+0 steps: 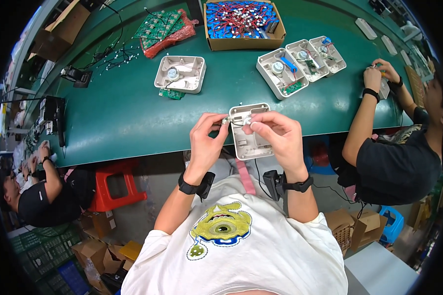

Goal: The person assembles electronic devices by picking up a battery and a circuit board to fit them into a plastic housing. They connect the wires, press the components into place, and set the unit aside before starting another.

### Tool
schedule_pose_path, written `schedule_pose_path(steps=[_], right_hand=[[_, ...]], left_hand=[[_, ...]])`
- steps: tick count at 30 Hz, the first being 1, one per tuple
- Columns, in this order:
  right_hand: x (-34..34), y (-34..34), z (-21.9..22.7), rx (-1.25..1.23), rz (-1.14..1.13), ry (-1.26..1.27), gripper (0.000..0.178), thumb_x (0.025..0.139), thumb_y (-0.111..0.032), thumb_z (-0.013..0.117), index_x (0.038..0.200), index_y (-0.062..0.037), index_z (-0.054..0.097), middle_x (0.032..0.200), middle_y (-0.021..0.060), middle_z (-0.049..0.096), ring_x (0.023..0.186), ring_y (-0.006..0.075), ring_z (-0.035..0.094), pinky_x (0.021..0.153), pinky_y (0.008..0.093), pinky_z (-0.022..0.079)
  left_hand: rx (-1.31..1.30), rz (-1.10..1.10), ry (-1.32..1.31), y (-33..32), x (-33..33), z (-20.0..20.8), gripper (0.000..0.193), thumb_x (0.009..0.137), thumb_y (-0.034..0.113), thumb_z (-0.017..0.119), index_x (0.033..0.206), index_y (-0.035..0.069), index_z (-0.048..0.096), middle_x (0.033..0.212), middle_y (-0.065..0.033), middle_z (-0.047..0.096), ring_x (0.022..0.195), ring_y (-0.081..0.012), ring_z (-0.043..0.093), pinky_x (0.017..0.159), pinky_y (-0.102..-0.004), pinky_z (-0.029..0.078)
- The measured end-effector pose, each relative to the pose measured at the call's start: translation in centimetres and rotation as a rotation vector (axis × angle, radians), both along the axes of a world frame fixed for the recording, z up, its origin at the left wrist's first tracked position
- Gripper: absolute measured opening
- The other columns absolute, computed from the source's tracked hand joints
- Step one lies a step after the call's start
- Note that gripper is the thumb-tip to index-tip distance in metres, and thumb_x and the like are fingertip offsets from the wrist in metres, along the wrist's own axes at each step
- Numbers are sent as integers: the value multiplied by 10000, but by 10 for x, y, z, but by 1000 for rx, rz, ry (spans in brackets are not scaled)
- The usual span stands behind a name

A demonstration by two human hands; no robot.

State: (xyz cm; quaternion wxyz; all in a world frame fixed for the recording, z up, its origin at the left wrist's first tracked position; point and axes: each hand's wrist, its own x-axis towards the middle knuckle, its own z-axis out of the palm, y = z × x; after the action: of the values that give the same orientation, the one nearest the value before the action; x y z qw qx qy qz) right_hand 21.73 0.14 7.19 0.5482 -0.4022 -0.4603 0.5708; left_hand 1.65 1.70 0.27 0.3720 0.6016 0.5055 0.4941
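Observation:
A pale plastic housing (242, 151), its inside facing up, lies at the table's front edge before me. Over its far left part, my left hand (207, 136) pinches a small pale piece (226, 120) between thumb and index finger. My right hand (282, 139) is closed too, its fingertips on a small white round part (247, 120) above the middle of the housing. A short dark wire (237, 125) runs between the two pinches. The exact kind of either piece is too small to tell, and my right fingers partly hide the white one.
Left of centre stands another housing (196, 81) with a round motor-like part, beside green circuit boards (172, 94). Three housings (305, 61) sit at right. Behind are a cardboard box (246, 44) of blue wired cells and boards on red bubble wrap (186, 30). Co-workers (384, 157) sit on both sides.

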Motion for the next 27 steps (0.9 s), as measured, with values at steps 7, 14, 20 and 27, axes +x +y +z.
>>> schedule_pose_path(steps=[7,14,20,27], right_hand=[[10,-1,-4,-127,271,21,124,960,-4,742,1059,71,752,980,120,786,925,158,742,965,355,570],[2,-4,-2,-232,268,-171,104,950,-28,759,1014,54,754,1016,112,780,905,186,746,1038,412,526],[-19,1,-16,237,-29,-792,105,888,14,751,985,34,715,979,116,726,968,308,703,1009,438,493],[-35,10,-38,532,-234,-1009,152,835,34,745,961,-4,670,1106,124,669,1161,362,598,973,457,479]], left_hand=[[-55,-39,7,0,-2,3,224,964,-54,709,1188,-57,725,1157,-98,675,1008,-158,695,862,-289,615],[-61,-47,11,-2,-2,2,219,965,-53,708,1184,-57,725,1155,-97,675,1008,-154,693,861,-288,614],[16,-2,0,-4,2,2,207,931,-19,735,1137,-31,748,1061,-110,712,884,-192,727,778,-310,612],[25,13,-1,-8,8,6,203,917,-27,742,1120,-30,752,1054,-112,714,852,-192,729,759,-311,610]])
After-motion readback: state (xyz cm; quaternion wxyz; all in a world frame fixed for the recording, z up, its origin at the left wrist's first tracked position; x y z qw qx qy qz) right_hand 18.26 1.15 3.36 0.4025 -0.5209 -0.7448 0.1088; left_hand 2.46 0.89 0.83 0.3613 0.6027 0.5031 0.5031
